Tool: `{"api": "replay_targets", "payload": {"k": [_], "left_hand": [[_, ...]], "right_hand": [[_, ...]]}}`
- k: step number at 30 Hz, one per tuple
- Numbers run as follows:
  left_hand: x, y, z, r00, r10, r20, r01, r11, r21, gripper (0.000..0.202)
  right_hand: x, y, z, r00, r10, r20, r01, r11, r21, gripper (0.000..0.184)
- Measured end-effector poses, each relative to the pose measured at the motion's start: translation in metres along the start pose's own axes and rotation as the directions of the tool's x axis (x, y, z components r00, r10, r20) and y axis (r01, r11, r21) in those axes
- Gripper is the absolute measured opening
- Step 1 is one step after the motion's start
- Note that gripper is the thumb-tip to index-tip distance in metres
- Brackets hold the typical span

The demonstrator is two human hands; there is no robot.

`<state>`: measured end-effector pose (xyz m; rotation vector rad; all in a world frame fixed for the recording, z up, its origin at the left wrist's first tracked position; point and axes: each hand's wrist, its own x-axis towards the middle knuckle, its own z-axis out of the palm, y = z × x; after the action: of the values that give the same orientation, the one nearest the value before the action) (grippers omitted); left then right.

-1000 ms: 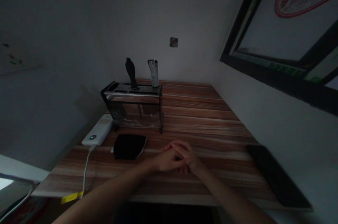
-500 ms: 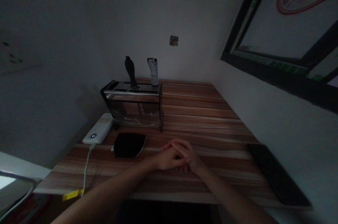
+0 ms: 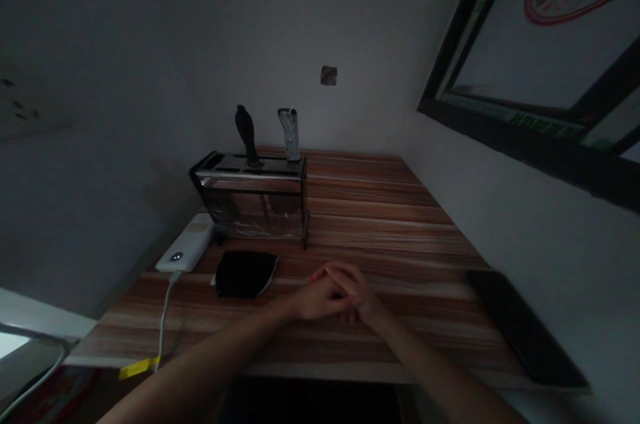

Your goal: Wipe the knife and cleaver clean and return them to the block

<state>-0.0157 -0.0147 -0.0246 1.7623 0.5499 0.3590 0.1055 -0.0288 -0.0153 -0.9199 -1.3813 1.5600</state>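
My left hand point(image 3: 313, 299) and my right hand point(image 3: 356, 289) rest clasped together on the wooden table point(image 3: 390, 237) near its front edge. Their fingers are interlaced and closed, and I see nothing held in them. A black folded pouch point(image 3: 245, 274) lies just to the left of my left hand. Behind it stands a clear knife block point(image 3: 253, 201) with a black handle point(image 3: 246, 134) and a pale handle point(image 3: 290, 134) sticking up from its top. The room is dim.
A white power bank point(image 3: 186, 252) with a white cable point(image 3: 163, 324) lies at the left edge, beside the wall. A dark flat slab point(image 3: 525, 331) lies along the right wall. A dark-framed window point(image 3: 505, 124) sits above it. A yellow tag point(image 3: 134, 368) hangs at the front edge.
Nothing of note: both hands stay clasped in the same place, and only the view shifts very slightly.
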Motion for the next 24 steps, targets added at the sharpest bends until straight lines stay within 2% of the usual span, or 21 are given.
{"api": "replay_targets", "payload": {"k": [15,24], "left_hand": [[-0.0018,0.0025,0.0001,1.0,0.008,-0.001,-0.008,1.0,0.025,0.063],[-0.0007,0.0033,0.001,1.0,-0.001,0.0,0.001,1.0,0.026,0.067]], "right_hand": [[-0.0013,-0.0044,0.0007,0.999,-0.05,0.019,0.05,0.999,-0.014,0.03],[-0.0015,-0.0032,0.0,1.0,0.016,0.011,-0.016,1.0,-0.012,0.033]]}}
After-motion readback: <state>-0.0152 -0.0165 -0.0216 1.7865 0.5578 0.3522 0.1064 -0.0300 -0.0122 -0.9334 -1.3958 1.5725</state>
